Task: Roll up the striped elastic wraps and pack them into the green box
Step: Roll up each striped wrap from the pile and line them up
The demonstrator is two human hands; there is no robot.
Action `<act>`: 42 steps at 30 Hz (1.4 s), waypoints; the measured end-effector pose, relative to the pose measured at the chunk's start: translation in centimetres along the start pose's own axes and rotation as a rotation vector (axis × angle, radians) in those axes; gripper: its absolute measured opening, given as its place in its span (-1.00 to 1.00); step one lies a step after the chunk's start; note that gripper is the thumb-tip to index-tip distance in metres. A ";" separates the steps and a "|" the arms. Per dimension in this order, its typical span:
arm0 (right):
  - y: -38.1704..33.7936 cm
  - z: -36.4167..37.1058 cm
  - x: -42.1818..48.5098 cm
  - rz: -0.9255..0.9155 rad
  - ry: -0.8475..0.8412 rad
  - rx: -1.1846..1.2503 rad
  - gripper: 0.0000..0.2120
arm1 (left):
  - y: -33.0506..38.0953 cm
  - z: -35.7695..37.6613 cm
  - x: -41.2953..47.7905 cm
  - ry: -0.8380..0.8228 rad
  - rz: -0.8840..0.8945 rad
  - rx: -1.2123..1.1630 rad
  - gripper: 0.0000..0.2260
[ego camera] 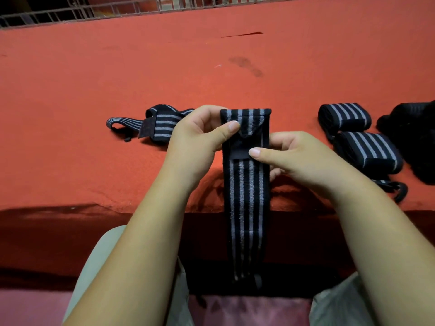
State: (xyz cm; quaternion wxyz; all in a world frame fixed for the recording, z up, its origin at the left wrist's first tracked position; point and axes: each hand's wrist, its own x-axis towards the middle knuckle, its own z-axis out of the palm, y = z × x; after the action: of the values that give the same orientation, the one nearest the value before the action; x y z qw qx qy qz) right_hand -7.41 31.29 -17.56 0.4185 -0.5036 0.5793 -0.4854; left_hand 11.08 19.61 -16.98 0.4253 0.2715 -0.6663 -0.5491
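The left hand (197, 137) and right hand (294, 158) pinch the folded top of a striped wrap (247, 208), its rolling barely begun, over the red worktop (141, 67). A rolled wrap (344, 117) and a second roll (369, 151) lie to the right and a loose wrap (155, 124) to the left. The green box is out of view.

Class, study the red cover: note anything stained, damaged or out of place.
A dark smudge stains the red cover beyond the held wrap; farther back lies a thin dark streak, possibly a tear.

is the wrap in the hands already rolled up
No, the wrap that the left hand and right hand hold hangs down as a long flat strip, only its top end folded.
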 end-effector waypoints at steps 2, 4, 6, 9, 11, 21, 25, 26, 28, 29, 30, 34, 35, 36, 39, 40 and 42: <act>0.2 0.0 0.2 -0.023 0.045 -0.021 -0.84 | 0.2 0.1 0.0 -0.026 -0.010 -0.009 -0.89; 0.4 0.1 0.5 -0.062 0.104 -0.052 -0.84 | 0.1 -0.2 0.0 -0.059 -0.058 0.045 -0.84; 0.8 0.2 0.8 -0.097 0.174 -0.063 -0.86 | -0.5 -0.5 -0.2 -0.120 -0.122 0.112 -0.81; 0.8 0.1 1.0 -0.172 0.273 -0.118 -0.84 | -0.9 -0.2 -0.5 -0.135 -0.134 0.108 -0.86; 0.7 0.1 1.4 -0.200 0.314 -0.143 -0.83 | -0.9 0.4 -0.1 -0.072 -0.097 0.099 -0.88; 3.1 0.5 2.5 0.090 0.137 -0.079 -0.75 | -2.0 0.8 3.0 0.134 -0.049 -0.034 -0.82; 2.7 0.6 2.5 0.066 0.205 0.180 -0.81 | -1.9 0.4 3.7 0.101 -0.031 0.021 -0.76; 2.5 0.7 2.5 0.054 0.197 0.252 -0.82 | -2.0 0.3 3.8 0.100 -0.033 0.040 -0.73; 2.2 0.9 2.2 0.050 0.168 0.318 -0.82 | -2.1 0.2 3.8 0.067 -0.060 0.043 -0.68; 2.2 0.8 2.1 0.053 0.166 0.320 -0.81 | -2.3 0.1 3.7 0.041 -0.068 0.042 -0.66; 2.3 0.7 2.1 0.058 0.175 0.311 -0.81 | -2.3 0.1 3.6 0.021 -0.069 0.051 -0.64; 2.5 0.6 2.1 0.046 0.217 0.280 -0.79 | -1.4 0.4 2.8 -0.026 -0.071 0.037 -0.64; 2.5 0.6 2.1 0.035 0.235 0.282 -0.79 | -1.1 0.5 2.5 -0.036 -0.087 -0.005 -0.63; 2.4 0.6 2.1 0.023 0.255 0.282 -0.80 | -0.9 0.6 2.3 -0.043 -0.114 -0.056 -0.63; 2.2 0.7 2.1 -0.001 0.298 0.256 -0.80 | -0.6 0.5 1.5 -0.063 -0.228 -0.178 -0.71; 2.2 0.7 2.1 -0.009 0.304 0.243 -0.80 | -0.7 0.6 1.1 -0.077 -0.269 -0.176 -0.70; 2.2 0.7 2.3 -0.021 0.318 0.232 -0.80 | -1.1 0.7 0.4 -0.149 -0.317 -0.122 -0.75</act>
State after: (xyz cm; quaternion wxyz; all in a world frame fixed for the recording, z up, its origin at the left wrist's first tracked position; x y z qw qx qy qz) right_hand -7.42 28.97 -19.87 0.3720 -0.3751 0.5730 -0.6266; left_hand 10.12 19.33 -17.95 0.2987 0.3055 -0.6102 -0.6671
